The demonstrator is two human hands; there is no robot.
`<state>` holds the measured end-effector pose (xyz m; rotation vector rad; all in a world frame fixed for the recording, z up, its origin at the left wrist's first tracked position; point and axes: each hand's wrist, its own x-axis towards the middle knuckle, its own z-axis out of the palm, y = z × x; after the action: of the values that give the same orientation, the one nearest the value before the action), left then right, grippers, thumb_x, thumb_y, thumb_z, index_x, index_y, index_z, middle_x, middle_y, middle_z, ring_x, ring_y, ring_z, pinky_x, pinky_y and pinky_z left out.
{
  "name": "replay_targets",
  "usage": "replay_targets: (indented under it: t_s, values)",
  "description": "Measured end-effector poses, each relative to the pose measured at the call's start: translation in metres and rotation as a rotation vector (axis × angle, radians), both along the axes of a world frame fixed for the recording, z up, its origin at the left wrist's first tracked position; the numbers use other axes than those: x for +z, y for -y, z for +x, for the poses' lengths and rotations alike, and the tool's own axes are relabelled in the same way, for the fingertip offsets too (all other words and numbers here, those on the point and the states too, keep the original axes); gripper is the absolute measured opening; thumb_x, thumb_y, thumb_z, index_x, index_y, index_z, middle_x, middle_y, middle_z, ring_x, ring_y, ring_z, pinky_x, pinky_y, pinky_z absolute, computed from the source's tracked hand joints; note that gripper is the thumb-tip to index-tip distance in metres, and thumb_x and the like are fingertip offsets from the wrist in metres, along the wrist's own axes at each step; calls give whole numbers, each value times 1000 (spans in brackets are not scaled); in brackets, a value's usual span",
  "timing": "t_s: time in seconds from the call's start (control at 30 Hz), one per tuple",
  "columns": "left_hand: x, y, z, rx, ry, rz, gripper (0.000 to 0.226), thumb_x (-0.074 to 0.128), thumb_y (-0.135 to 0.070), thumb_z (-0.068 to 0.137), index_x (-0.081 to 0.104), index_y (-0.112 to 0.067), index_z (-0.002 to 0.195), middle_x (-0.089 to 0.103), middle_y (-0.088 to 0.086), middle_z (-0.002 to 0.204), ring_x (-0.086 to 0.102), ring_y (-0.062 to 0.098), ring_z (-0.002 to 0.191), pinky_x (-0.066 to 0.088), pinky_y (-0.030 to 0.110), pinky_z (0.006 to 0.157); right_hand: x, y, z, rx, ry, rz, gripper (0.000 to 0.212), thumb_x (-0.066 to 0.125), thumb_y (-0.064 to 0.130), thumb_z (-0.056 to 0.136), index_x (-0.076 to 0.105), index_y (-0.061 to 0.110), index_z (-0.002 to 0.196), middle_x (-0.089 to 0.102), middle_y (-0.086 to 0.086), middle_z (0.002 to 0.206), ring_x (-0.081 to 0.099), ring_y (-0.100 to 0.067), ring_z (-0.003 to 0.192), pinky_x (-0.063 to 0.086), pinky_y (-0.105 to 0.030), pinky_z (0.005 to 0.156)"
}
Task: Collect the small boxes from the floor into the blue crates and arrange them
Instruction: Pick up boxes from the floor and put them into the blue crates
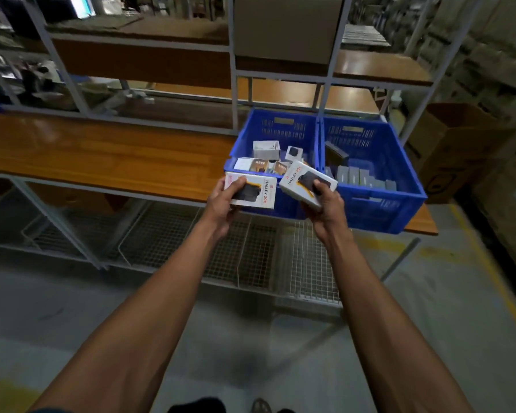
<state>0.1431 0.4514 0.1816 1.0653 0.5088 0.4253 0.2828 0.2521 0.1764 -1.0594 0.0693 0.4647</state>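
— Each hand's got a box?
— Yes: left hand [225,201] grips one white box [258,193], right hand [325,204] grips the tilted box [303,181]. Both hover at the near rim of the left blue crate [280,131], which lies just beyond.

Two blue crates [319,144] sit side by side; two hands [221,201] each hold one white box [259,193].

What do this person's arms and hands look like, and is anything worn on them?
Both forearms are bare up to the frame's bottom edge: no sleeves, gloves, watch or wristband show. The left hand and right hand are bare too, and no rings are visible.
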Motion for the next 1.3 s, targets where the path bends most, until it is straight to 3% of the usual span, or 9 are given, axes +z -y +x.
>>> replay_targets:
  t_s: [0.33, 0.47, 0.57, 0.63, 0.7, 0.83, 0.97, 1.1, 1.3]
  values:
    - [-19, -89, 196, 68, -88, -13, 53, 76, -33, 94, 50, -18, 138, 71, 12, 124, 75, 26, 100, 64, 42, 78, -7, -100, 151, -123, 50, -153, 67, 67, 16, 97, 23, 21, 147, 51, -8, 130, 65, -27, 113, 63, -51, 88]
    - [-29, -124, 272, 26, -161, 42, 58, 74, -32, 93, 39, -27, 139, 66, 10, 123, 72, 24, 94, 62, 42, 76, -10, -149, 205, -202, 27, -217, 55, 67, 16, 95, 29, 21, 135, 59, -14, 128, 71, -31, 108, 64, -47, 82]
    - [-35, -146, 320, -33, -250, 58, 34, 68, -26, 96, 48, -25, 123, 66, 8, 108, 69, 25, 82, 58, 38, 66, -16, -178, 239, -194, -14, -306, 52, 68, 23, 97, 34, 20, 137, 63, -10, 119, 73, -27, 98, 66, -44, 74]
    - [-42, -163, 347, -111, -336, 164, 27, 71, -28, 86, 57, -21, 108, 70, 10, 108, 70, 26, 89, 54, 35, 68, -22, -192, 258, -175, -32, -412, 54, 71, 39, 88, 45, 21, 132, 67, -11, 119, 71, -22, 89, 60, -35, 61]
    - [-54, -182, 372, -221, -459, 356, 59, 77, -44, 67, 66, -18, 119, 73, 5, 116, 70, 22, 99, 54, 33, 74, -36, -201, 280, -182, 45, -644, 61, 69, 58, 72, 60, 25, 122, 71, -10, 120, 69, -22, 95, 56, -38, 73]
    - [-55, -196, 398, -213, -605, 795, 58, 77, -25, 85, 58, -28, 140, 57, 7, 138, 51, 31, 129, 47, 40, 104, -42, -207, 295, -189, 193, -906, 37, 65, 45, 84, 65, 29, 117, 68, -2, 121, 65, -21, 108, 56, -45, 97]
    - [-52, -187, 417, -108, -436, 859, 47, 69, -1, 91, 65, -31, 127, 57, -1, 132, 60, 18, 116, 49, 28, 89, -38, -206, 296, -230, 288, -968, 23, 73, 31, 92, 67, 25, 114, 66, 0, 122, 63, -16, 107, 51, -31, 87]
    - [-48, -168, 430, -192, -251, 698, 38, 83, -10, 86, 70, -26, 117, 73, -7, 104, 70, 5, 85, 61, 29, 88, -28, -194, 291, -272, 362, -966, 23, 75, 23, 92, 71, 19, 114, 69, 6, 111, 63, -7, 99, 45, -21, 83]
    - [-32, -100, 428, -444, -41, 441, 32, 82, 5, 83, 72, -6, 110, 76, 7, 91, 75, 11, 84, 60, 25, 83, -15, -144, 269, -456, 418, -956, 22, 73, 14, 88, 73, 16, 109, 75, 5, 105, 66, -1, 85, 46, -8, 78]
